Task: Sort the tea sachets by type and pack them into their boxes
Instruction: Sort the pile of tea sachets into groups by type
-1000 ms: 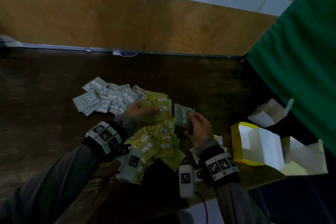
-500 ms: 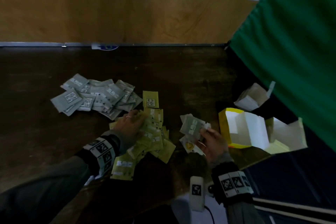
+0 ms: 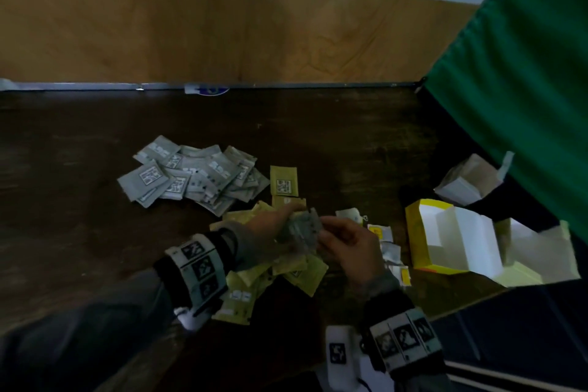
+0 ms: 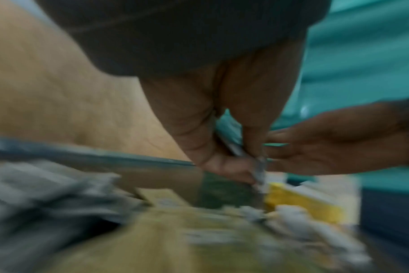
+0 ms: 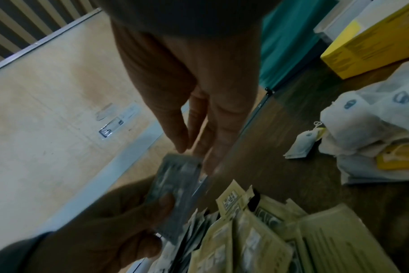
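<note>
My left hand [image 3: 296,216] grips a thin stack of grey sachets [image 3: 304,229] above the heap of yellow-green sachets [image 3: 305,274]. In the right wrist view its thumb pins the grey sachets [image 5: 175,186] upright. My right hand [image 3: 327,232] faces it with straight fingers [image 5: 213,147] at the stack's top edge. The left wrist view is blurred and shows the grey sachets [image 4: 259,170] edge-on, pinched. A pile of grey sachets [image 3: 194,178] lies at the left. An open yellow box [image 3: 416,232] stands at the right.
Loose white tea bags [image 3: 389,251] lie between my right hand and the yellow box. One yellow-green sachet [image 3: 283,181] lies apart by the grey pile. Two more open boxes [image 3: 467,181] [image 3: 534,251] sit by a green cloth [image 3: 525,73]. The table's near edge runs under my wrists.
My right hand carried the grey sachets leftward from beside the yellow box. My left hand lifted off the yellow-green heap and took hold of them. The right fingers have straightened.
</note>
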Tool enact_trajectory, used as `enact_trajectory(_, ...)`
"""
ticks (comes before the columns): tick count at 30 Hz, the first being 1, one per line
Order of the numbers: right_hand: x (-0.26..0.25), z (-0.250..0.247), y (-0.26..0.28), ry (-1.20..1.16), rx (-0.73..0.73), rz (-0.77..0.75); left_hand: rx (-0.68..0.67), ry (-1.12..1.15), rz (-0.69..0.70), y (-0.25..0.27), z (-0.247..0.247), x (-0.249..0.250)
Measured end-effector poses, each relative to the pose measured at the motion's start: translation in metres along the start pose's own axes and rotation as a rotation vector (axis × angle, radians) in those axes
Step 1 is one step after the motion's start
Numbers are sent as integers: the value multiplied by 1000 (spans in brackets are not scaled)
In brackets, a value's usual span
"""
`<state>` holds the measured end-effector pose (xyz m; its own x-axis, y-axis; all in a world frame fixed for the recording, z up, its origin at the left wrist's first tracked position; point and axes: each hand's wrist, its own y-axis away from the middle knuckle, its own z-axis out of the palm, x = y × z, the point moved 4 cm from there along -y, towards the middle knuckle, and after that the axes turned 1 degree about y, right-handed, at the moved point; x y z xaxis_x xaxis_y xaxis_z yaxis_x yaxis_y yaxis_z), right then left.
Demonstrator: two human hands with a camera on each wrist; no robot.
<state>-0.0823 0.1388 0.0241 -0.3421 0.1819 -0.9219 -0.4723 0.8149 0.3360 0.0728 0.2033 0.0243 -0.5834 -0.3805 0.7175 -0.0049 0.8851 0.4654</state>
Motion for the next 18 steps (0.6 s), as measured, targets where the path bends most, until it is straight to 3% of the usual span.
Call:
enact_trajectory(4,10,5,-3,-67,4,84,366,50,-16,5,-57,-30)
enact_trajectory(6,19,3,0,-54,1,136,513,-58,-97,0,-82,-54)
enact_trajectory(9,31,1,10,-16,-15,191,491,-233,-346,-9,-96,-88)
enact_trajectory(11,36,-1,19,33,-76,214,493,-258,-394,-7,-92,-94)
enact_trajectory(15,53,-15,34,187,-149,243,541,-303,-71,10,-59,-75)
enact_trajectory(18,73,-45,41,386,135,220,219,-446,110,32,-9,-73)
